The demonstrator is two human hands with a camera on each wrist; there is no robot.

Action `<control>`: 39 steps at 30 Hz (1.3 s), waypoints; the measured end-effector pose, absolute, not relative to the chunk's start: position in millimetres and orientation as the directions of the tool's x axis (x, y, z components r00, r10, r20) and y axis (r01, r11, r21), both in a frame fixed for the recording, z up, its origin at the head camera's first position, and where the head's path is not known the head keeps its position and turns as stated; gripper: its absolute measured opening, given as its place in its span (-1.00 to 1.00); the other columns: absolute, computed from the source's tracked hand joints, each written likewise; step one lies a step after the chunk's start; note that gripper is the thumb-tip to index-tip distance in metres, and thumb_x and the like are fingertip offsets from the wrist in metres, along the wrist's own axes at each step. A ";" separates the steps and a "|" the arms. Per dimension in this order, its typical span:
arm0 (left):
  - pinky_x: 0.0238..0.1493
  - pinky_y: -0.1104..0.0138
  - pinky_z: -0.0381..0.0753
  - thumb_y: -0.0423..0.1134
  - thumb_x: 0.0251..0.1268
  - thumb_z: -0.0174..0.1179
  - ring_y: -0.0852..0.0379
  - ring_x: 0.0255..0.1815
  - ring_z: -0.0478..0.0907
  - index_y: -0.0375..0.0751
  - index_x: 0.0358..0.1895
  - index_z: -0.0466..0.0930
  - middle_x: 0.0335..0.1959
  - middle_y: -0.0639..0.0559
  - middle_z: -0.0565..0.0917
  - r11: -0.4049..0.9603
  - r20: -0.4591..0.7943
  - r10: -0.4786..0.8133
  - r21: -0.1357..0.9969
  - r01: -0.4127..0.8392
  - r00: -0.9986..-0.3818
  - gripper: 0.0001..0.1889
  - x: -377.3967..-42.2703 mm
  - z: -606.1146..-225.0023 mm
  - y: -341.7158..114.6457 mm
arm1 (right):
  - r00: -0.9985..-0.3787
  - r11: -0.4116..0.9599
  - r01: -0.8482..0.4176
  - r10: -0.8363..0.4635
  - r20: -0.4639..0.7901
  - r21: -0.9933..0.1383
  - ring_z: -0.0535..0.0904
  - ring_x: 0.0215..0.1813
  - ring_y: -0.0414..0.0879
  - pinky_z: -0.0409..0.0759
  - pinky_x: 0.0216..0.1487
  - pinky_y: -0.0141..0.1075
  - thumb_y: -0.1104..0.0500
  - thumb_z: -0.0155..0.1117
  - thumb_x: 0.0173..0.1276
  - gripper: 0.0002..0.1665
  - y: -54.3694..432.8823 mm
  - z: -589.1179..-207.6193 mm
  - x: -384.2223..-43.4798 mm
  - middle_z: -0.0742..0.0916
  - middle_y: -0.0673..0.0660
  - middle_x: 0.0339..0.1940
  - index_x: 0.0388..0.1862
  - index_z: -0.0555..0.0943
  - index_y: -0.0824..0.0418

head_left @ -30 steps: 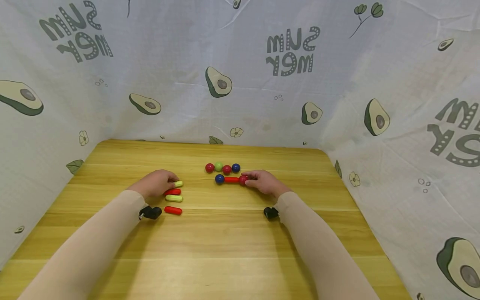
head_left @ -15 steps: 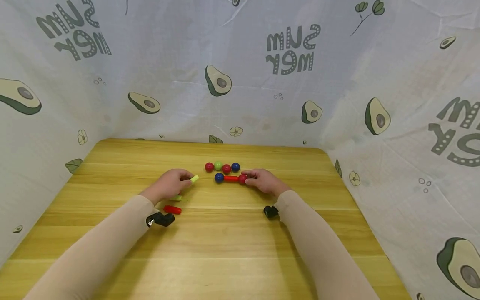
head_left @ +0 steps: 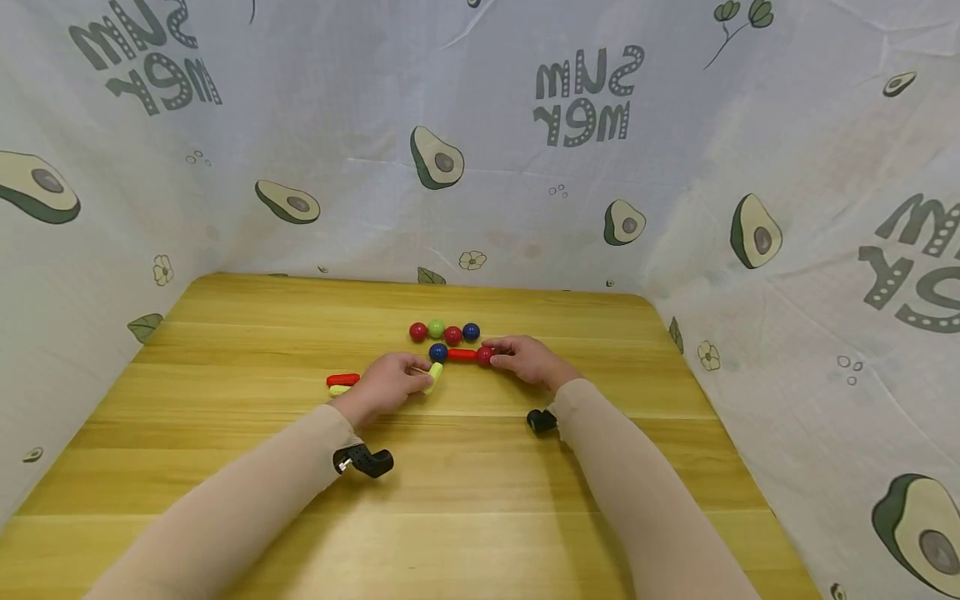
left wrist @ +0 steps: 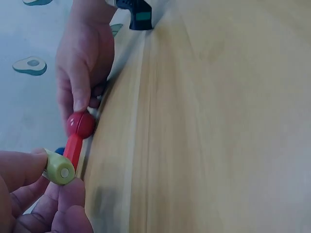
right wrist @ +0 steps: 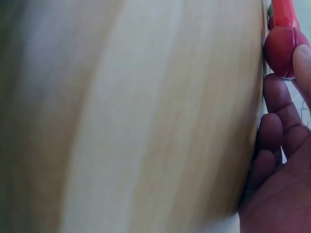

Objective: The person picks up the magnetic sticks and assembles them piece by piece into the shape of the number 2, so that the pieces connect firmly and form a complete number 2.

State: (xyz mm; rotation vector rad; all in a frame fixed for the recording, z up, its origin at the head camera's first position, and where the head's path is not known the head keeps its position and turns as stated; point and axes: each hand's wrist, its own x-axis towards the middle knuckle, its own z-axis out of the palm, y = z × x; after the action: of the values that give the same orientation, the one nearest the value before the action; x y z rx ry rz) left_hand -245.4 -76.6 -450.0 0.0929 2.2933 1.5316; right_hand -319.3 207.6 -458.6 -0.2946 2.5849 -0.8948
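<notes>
Between thumb and fingers, my left hand (head_left: pixel 387 385) pinches a yellow-green rod (head_left: pixel 435 377), tilted, its upper end close to a blue ball (head_left: pixel 438 352). Whether they touch I cannot tell. In the left wrist view the rod (left wrist: pixel 59 167) shows a pale round disc in its end. A red rod (head_left: pixel 462 355) joins the blue ball to a red ball (head_left: pixel 485 357), like a dumbbell lying on the table. My right hand (head_left: pixel 528 362) grips that red ball; the right wrist view shows the thumb on the ball (right wrist: pixel 280 51), which has a seam.
Behind the dumbbell, a row on the wooden table (head_left: pixel 480 500) holds a red ball (head_left: pixel 418 332), a green ball (head_left: pixel 437 328), another red ball (head_left: pixel 453 336) and a blue ball (head_left: pixel 471 332). Left of my left hand lie a red rod (head_left: pixel 342 379) and a partly hidden yellow-green rod (head_left: pixel 340 390).
My left hand has picked up the yellow-green rod from the group at left and carried it right, to the blue ball. The right hand has stayed on the red ball.
</notes>
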 end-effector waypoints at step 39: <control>-0.36 0.42 0.66 -0.19 0.49 0.33 0.11 -0.36 0.67 -0.31 0.18 0.64 -0.31 -0.09 0.73 0.343 -0.317 0.192 0.908 -0.239 -0.929 -0.65 -251.3 -462.4 4.1 | -0.895 0.764 -0.122 -0.361 -0.262 -0.634 0.56 0.27 0.10 0.35 0.57 0.13 0.03 0.24 0.62 -0.53 210.3 -463.4 -323.1 0.73 0.15 0.24 0.45 0.61 -0.03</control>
State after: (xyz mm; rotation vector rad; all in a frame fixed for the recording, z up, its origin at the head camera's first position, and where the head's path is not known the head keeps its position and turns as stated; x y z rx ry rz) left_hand -251.3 4.1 -462.4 -0.0417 2.2445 1.6122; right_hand -323.1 210.3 -463.4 -0.3690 2.5892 -0.8942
